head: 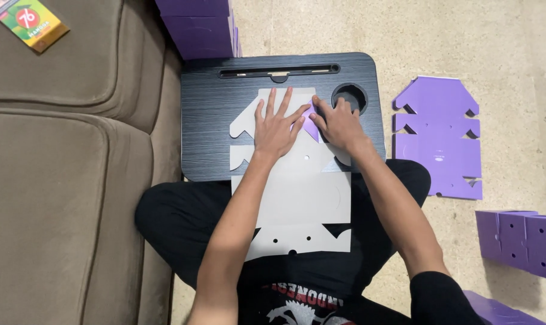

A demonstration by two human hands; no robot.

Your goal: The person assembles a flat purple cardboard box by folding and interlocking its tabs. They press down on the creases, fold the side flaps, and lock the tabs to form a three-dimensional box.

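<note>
- I am looking down at a die-cut cardboard blank point(297, 198), grey side up, lying across a black lap desk point(219, 144) and running on over my lap towards six o'clock; its long axis is pointing from twelve to six.
- My left hand point(276, 123) is pressing flat on the blank's upper part, fingers spread towards twelve, gripping nothing.
- My right hand point(339, 123) is sitting just beside it at three o'clock, fingertips bearing down on a small purple flap point(311, 124) folded over between the two hands; it seems to be pinning rather than pinching, though I cannot tell for sure.
- The flap is lying nearer my right hand, at its nine o'clock.
- The desk's round cup recess point(350, 96) is sitting just beyond the right fingers.
- Another flat purple blank point(438, 141) is lying on the floor at three o'clock, with folded purple boxes point(519, 241) nearer four.
</note>
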